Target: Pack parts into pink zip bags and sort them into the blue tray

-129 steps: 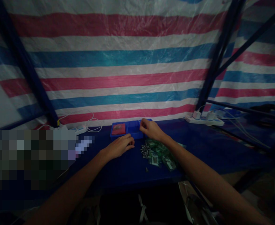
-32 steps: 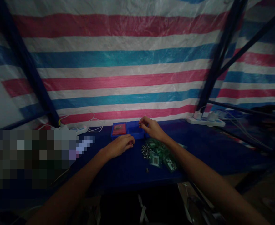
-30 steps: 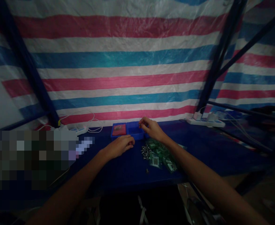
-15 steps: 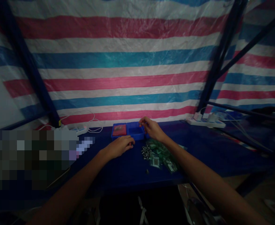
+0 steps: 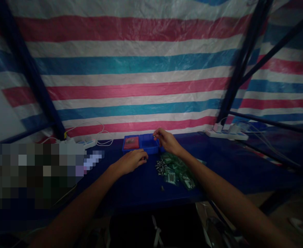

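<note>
My left hand (image 5: 133,160) rests low over the blue table, in front of a blue plastic box (image 5: 151,150). Its thumb and fingers are pinched together around something too small to name. Above the right end of that box is my right hand (image 5: 167,141), its thumb and forefinger closed on a small shiny metal piece (image 5: 154,136). A flat red piece (image 5: 131,143) fills the box's left compartment. Just below the right hand lie a heap of small metal parts (image 5: 161,167) and several clear greenish bags (image 5: 176,162). One bag (image 5: 171,177) shows metal pieces inside.
One small dark part (image 5: 162,188) lies alone near the table's front edge. White power strips with cables stand at the left (image 5: 88,143) and right (image 5: 227,133). Blue metal posts (image 5: 235,72) frame a striped plastic sheet (image 5: 141,65) behind the table.
The view has shifted very slightly. Both hands stay in nearly the same place, with only small finger movement; the metal piece in the right hand shows more clearly.
</note>
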